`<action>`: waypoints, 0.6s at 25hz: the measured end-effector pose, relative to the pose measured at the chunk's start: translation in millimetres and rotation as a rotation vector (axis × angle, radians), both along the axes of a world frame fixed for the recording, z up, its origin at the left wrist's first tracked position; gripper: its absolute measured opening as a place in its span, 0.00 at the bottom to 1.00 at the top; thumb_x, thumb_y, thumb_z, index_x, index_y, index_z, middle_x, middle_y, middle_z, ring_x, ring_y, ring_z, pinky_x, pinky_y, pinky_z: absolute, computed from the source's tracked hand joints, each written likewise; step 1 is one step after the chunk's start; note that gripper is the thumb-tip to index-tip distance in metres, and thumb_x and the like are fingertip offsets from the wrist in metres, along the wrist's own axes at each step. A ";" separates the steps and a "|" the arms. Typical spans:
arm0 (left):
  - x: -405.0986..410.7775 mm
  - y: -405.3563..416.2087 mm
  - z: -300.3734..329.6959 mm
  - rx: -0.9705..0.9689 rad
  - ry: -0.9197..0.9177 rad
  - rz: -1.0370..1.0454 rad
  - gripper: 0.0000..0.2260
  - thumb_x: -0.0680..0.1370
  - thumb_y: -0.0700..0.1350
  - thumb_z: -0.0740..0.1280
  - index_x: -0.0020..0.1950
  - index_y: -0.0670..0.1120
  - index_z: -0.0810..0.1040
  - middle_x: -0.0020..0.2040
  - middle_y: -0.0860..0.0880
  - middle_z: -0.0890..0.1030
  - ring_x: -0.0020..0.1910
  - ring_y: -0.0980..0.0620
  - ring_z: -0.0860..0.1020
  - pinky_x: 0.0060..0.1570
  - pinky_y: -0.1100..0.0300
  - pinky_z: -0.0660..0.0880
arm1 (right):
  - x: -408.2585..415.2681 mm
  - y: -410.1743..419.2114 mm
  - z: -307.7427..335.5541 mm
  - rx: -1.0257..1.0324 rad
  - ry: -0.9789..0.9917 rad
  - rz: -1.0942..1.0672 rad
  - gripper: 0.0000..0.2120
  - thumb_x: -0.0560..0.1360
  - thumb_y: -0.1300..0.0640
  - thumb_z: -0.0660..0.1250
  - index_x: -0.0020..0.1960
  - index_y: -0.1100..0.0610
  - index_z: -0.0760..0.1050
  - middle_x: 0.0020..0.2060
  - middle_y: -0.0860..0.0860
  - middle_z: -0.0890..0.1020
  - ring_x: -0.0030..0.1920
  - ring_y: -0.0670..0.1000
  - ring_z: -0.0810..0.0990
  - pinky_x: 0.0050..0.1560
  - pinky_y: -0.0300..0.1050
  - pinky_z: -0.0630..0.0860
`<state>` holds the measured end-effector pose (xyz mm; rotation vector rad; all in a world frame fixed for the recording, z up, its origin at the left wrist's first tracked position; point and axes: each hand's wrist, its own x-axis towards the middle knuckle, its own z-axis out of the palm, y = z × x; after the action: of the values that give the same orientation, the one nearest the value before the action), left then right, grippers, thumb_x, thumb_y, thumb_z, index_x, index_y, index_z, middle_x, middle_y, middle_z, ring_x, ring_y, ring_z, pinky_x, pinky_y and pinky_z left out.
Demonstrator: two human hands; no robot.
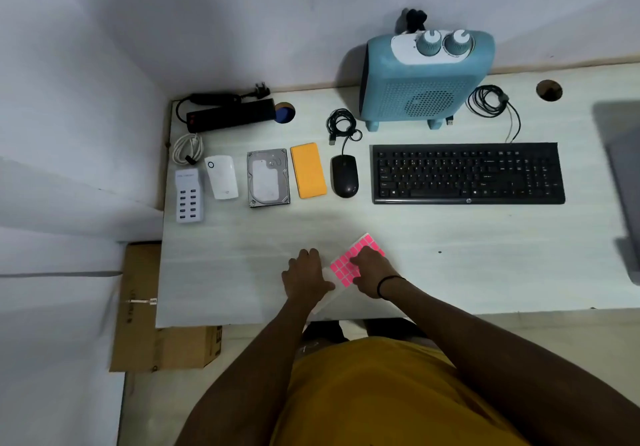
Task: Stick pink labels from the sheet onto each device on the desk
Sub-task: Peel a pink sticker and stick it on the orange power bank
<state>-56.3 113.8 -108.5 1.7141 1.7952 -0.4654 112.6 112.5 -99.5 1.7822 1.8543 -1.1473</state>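
Label sheet under both hands: left hand flat on its edge, right hand fingertips curled onto pink labels.

On the pale surface, near its front edge, lies a sheet of pink labels. The left hand rests on the sheet's white left part; the right hand lies over the pink squares, fingers bent down onto them. Behind, in a row, sit a white USB charger, a white adapter, a hard drive, a yellow power bank, a black mouse and a black keyboard. A blue heater and a black power strip stand farther back.
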 end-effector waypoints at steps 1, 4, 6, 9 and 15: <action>0.1 -3.8 -1.5 0.003 0.020 0.003 0.28 0.69 0.59 0.78 0.61 0.47 0.73 0.60 0.47 0.74 0.59 0.45 0.75 0.53 0.49 0.75 | -1.3 -2.2 -0.1 0.008 -0.014 0.029 0.22 0.78 0.55 0.65 0.70 0.59 0.71 0.68 0.59 0.70 0.66 0.60 0.73 0.66 0.50 0.71; 3.0 -10.7 -2.7 0.013 0.015 0.055 0.22 0.71 0.56 0.77 0.59 0.49 0.75 0.60 0.48 0.72 0.60 0.45 0.73 0.54 0.49 0.73 | -3.7 -5.6 -0.3 0.015 -0.045 0.082 0.23 0.77 0.54 0.66 0.71 0.59 0.70 0.68 0.60 0.69 0.65 0.60 0.73 0.66 0.52 0.72; 3.1 -11.0 -4.2 0.008 -0.031 0.116 0.18 0.72 0.53 0.76 0.57 0.49 0.76 0.59 0.48 0.74 0.60 0.45 0.74 0.55 0.49 0.73 | -5.5 -4.8 1.5 0.014 -0.054 0.075 0.24 0.77 0.54 0.66 0.71 0.59 0.70 0.68 0.59 0.69 0.64 0.60 0.74 0.66 0.53 0.72; 0.7 -9.0 -10.2 -0.008 -0.217 0.276 0.11 0.73 0.47 0.74 0.53 0.49 0.79 0.53 0.48 0.82 0.55 0.46 0.80 0.54 0.51 0.78 | -5.7 -2.5 5.3 0.017 -0.028 0.004 0.25 0.77 0.53 0.66 0.73 0.57 0.69 0.70 0.58 0.70 0.68 0.59 0.71 0.69 0.52 0.69; -0.2 5.5 0.5 -0.120 -0.610 0.673 0.13 0.73 0.44 0.78 0.57 0.44 0.86 0.51 0.47 0.87 0.49 0.50 0.84 0.53 0.56 0.81 | -6.6 5.6 21.3 0.210 0.142 -0.240 0.16 0.75 0.58 0.71 0.62 0.56 0.80 0.59 0.54 0.83 0.59 0.54 0.80 0.64 0.47 0.75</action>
<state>-56.5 119.2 -108.0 0.9266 1.6883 0.2172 106.0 118.1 -78.2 2.1391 1.9434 -1.2300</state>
